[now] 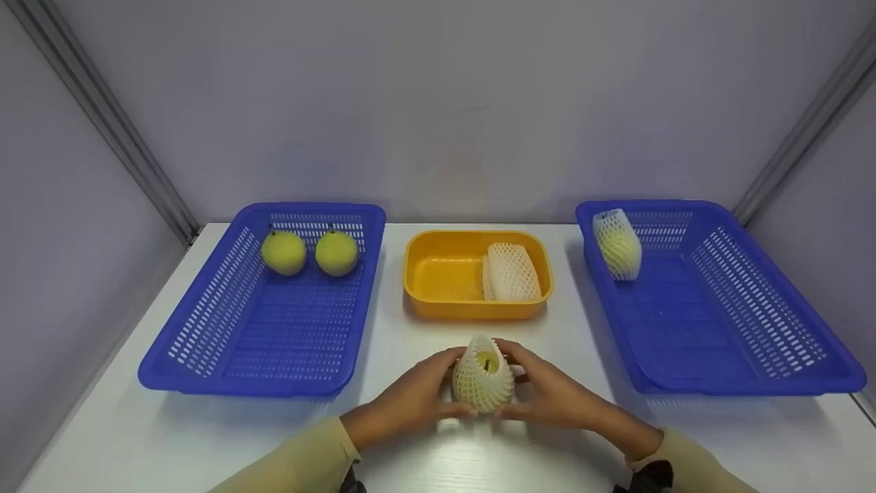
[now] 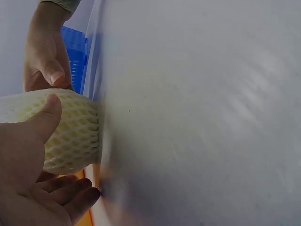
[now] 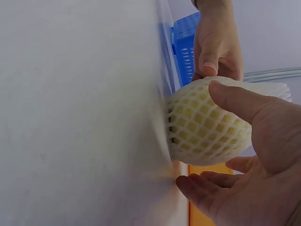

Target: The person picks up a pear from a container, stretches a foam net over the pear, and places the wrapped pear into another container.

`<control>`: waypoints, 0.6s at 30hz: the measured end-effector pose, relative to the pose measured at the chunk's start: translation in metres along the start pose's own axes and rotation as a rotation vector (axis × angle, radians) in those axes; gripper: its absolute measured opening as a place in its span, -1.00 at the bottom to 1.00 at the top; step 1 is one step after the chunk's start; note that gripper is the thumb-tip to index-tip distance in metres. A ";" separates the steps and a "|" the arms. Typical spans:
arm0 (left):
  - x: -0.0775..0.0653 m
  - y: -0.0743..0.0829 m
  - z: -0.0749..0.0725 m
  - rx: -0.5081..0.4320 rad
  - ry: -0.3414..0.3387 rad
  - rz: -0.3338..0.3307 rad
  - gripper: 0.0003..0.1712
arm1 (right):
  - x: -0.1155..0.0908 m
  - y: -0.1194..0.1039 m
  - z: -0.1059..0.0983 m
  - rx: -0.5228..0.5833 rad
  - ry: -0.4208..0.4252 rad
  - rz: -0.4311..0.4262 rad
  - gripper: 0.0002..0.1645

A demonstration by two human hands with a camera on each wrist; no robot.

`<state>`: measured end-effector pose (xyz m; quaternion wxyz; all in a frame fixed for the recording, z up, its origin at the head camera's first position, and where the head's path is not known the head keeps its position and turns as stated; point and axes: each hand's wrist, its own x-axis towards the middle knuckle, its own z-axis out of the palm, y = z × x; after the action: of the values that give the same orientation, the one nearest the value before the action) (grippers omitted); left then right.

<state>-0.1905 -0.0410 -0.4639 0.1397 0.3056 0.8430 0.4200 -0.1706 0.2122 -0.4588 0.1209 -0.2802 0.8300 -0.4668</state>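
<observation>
Two sleeves [image 1: 294,462] are lying over the near part of the white counter [image 1: 465,452]. Leftmost, a blue basket [image 1: 294,335] is holding two bare pears [image 1: 284,255], which are sitting side by side, slightly apart, near its far wall with stems upward. Next, the left hand [image 1: 414,394] is curving thumb and fingers loosely round the left side of a netted pear [image 1: 481,390]. It is standing upright on the counter between the hands, its stem showing through the opening at the top. Behind it, an orange box [image 1: 472,310] is keeping white nets [image 1: 514,274] at its right end. The right hand [image 1: 558,394] is likewise holding the pear's right side. Farthest right, another basket [image 1: 691,322] is holding a second netted pear [image 1: 619,250] near its far left corner.
</observation>
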 end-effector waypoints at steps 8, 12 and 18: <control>0.000 0.004 0.000 -0.071 0.083 0.151 -0.02 | -0.002 -0.001 -0.004 0.003 0.036 -0.014 -0.08; 0.002 0.004 0.003 -0.075 0.097 0.153 -0.16 | 0.000 0.000 -0.004 0.034 0.034 -0.008 -0.19; 0.005 0.001 0.007 -0.117 0.067 0.096 -0.11 | 0.000 0.004 -0.003 0.072 0.001 0.006 -0.13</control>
<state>-0.1903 -0.0334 -0.4674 0.1089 0.3226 0.8056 0.4848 -0.1738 0.2162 -0.4605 0.1321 -0.2729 0.8136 -0.4962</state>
